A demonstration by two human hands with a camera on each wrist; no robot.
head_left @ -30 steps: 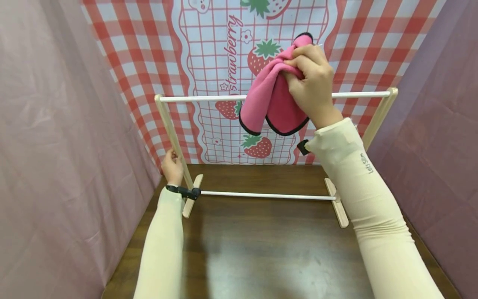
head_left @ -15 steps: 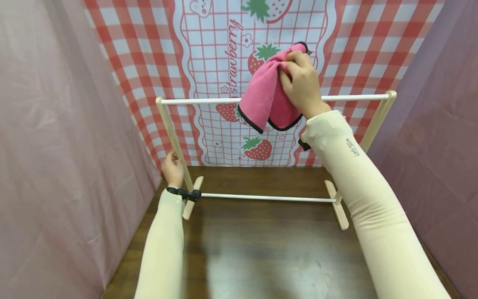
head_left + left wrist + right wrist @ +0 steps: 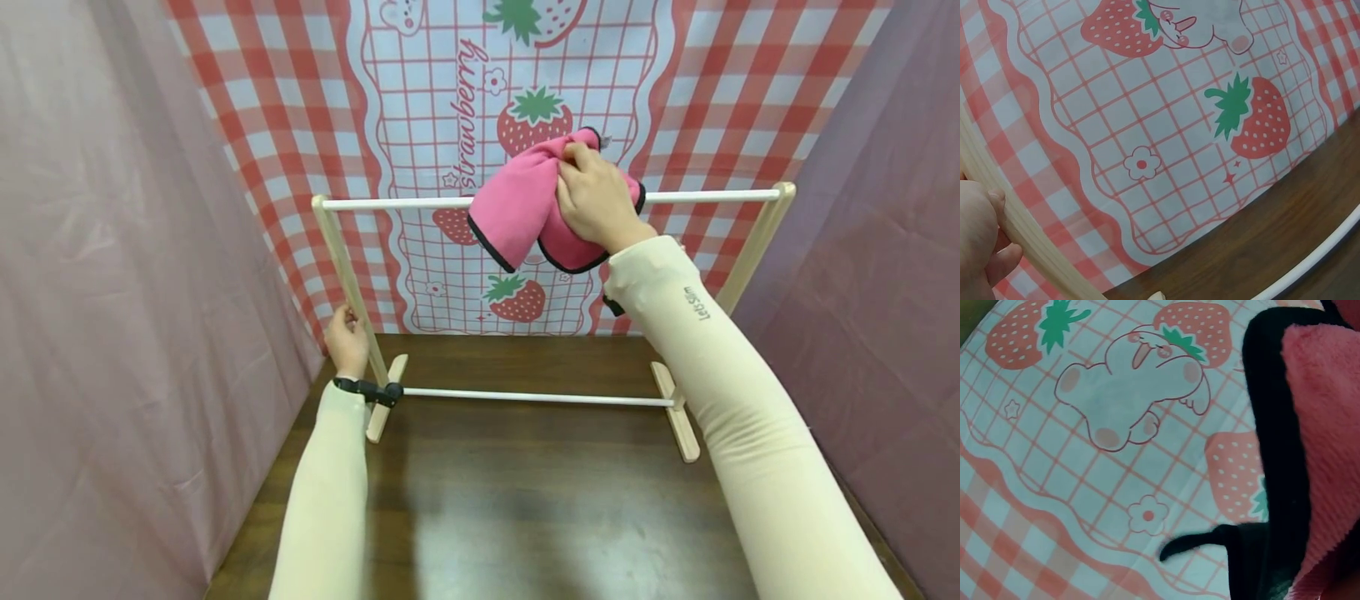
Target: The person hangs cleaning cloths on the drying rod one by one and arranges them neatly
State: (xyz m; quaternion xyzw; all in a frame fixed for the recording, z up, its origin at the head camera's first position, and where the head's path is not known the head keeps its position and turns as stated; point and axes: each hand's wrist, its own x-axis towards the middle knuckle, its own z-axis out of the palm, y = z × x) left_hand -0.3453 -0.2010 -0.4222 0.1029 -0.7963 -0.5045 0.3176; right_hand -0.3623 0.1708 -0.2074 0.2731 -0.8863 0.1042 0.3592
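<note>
Your right hand [image 3: 597, 197] grips the pink cloth [image 3: 513, 198] at the top rail [image 3: 397, 203], contact unclear, your left hand [image 3: 347, 343] sits below that rail's left end, grip not discernible, and you should preferably spread the bunched folds evenly over the rail before release.

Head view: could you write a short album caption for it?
Right hand holds a black-edged pink cloth that hides part of a white bar; left hand at a wooden post.
</note>
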